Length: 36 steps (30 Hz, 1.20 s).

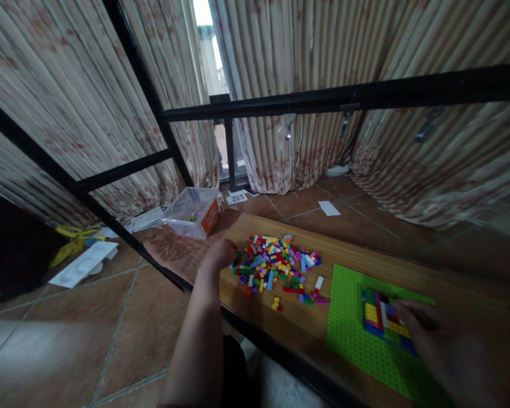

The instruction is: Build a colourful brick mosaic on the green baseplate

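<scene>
A loose pile of small toy bricks point(276, 260) in many colours lies on the wooden board. My left hand point(221, 253) is at the pile's left edge, beside a few dark bricks; its fingers are mostly hidden behind the back of the hand. On the right, a light green studded baseplate point(348, 328) carries a low block of bricks point(378, 317) in green, yellow, red, white and blue. My right hand point(433, 328), blurred, reaches over the right part of this block with thumb and fingers drawn together. What sits between them cannot be made out.
A clear plastic box point(182, 212) with an orange label and a few pieces inside stands beyond the board's left end. Black metal rails point(263, 109) run across in front of the curtains point(280, 56). Papers point(329, 208) and white packaging point(85, 263) lie on the tiled floor.
</scene>
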Each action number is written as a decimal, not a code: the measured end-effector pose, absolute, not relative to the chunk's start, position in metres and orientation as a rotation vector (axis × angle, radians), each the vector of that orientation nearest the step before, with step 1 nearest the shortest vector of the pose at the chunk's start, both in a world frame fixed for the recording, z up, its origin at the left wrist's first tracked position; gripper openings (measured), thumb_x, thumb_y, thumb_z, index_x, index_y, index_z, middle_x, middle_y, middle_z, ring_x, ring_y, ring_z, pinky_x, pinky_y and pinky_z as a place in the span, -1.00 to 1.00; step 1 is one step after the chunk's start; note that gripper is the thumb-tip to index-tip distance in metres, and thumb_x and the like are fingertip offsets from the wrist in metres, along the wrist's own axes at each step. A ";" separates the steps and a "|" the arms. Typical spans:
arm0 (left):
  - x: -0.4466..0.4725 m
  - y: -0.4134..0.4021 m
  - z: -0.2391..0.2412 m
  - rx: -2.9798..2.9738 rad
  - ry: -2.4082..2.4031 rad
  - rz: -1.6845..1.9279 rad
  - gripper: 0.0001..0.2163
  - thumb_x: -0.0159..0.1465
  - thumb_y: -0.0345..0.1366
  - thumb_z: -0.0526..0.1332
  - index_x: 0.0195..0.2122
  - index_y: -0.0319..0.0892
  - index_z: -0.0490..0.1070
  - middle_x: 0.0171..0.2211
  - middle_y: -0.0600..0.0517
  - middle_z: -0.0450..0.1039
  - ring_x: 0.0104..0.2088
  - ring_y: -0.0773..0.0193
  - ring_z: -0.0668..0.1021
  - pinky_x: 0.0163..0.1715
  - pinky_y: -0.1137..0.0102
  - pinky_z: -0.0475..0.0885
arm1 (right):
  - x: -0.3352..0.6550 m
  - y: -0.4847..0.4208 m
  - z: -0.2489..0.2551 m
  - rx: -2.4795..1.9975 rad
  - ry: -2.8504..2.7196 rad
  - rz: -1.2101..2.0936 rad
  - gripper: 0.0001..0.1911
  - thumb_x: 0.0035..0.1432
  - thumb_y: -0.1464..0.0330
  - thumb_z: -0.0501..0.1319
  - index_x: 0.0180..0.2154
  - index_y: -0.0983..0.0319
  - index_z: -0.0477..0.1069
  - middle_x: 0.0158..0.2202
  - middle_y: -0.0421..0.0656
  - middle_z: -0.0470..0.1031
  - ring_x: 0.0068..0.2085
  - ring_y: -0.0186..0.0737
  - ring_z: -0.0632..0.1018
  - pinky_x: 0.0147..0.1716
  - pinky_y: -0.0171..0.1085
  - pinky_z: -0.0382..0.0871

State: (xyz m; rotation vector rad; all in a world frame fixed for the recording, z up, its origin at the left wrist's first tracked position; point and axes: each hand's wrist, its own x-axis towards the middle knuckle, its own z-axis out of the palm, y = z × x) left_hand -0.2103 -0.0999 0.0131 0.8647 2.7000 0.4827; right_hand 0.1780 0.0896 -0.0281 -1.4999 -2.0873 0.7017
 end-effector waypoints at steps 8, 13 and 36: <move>-0.202 -0.092 0.021 0.875 2.711 0.471 -0.87 -0.01 -0.43 0.25 -0.43 -0.20 0.57 -0.53 -0.02 0.53 -0.41 0.23 0.55 -0.42 0.47 0.34 | 0.177 0.090 -0.032 -1.456 -2.088 0.716 -0.67 -0.01 0.02 0.16 -0.37 0.10 0.51 -0.35 -0.13 0.59 -0.34 0.04 0.57 -0.30 -0.05 0.40; -0.183 -0.078 0.029 1.065 2.531 0.795 -0.79 0.14 -0.26 0.17 -0.30 -0.25 0.52 -0.43 0.00 0.53 -0.42 0.29 0.50 -0.46 0.48 0.31 | 0.163 0.071 -0.017 -1.355 -1.948 0.842 -0.78 0.09 0.14 0.17 -0.36 0.11 0.50 -0.30 -0.13 0.58 -0.24 -0.02 0.55 -0.19 -0.12 0.38; -0.054 -0.024 0.014 1.012 1.451 1.037 -0.72 0.10 -0.10 0.32 -0.37 -0.25 0.43 -0.46 0.06 0.48 -0.47 0.39 0.49 -0.42 0.47 0.42 | 0.095 0.018 -0.023 -0.838 -1.805 1.351 -0.83 0.12 0.25 0.24 -0.38 0.20 0.53 -0.46 -0.23 0.51 -0.41 -0.30 0.47 -0.39 -0.35 0.31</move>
